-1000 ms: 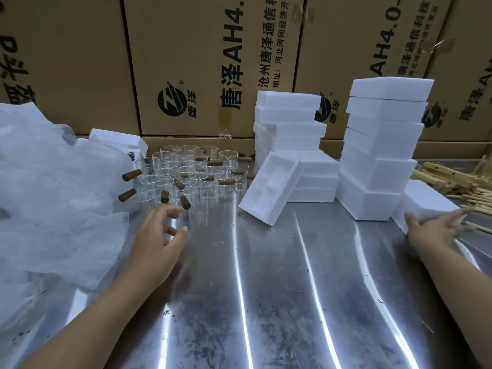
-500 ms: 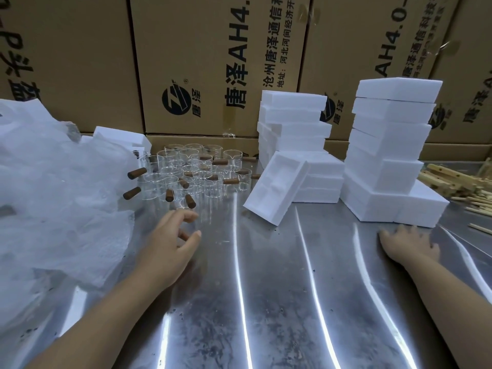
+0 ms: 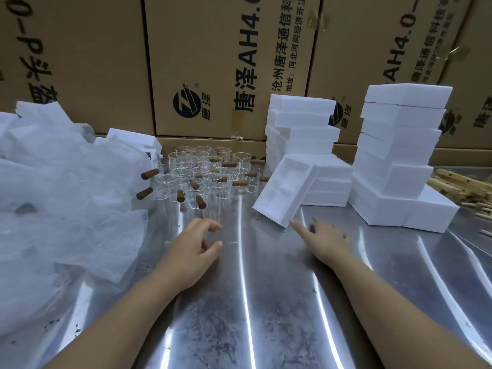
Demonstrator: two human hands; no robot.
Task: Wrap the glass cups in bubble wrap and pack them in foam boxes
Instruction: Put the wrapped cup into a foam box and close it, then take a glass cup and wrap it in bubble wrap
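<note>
Several clear glass cups (image 3: 205,177) with brown wooden handles stand grouped at the back left of the steel table (image 3: 266,302). A heap of white bubble wrap (image 3: 61,203) lies to their left. An open foam box half (image 3: 285,189) leans tilted against a stack of white foam boxes (image 3: 306,134). My left hand (image 3: 191,251) hovers just in front of the cups, fingers loosely curled and holding nothing. My right hand (image 3: 324,241) is stretched flat over the table, its fingertips almost at the lower corner of the leaning foam box.
A taller stack of foam boxes (image 3: 399,150) stands at the right with one foam box (image 3: 431,211) pushed against its base. Wooden sticks (image 3: 463,187) lie at the far right. Printed cardboard cartons (image 3: 226,62) form a wall behind the table.
My right hand let go of the foam box at the right stack and moved left across the table toward the leaning foam box. My left hand shifted slightly right in front of the cups.
</note>
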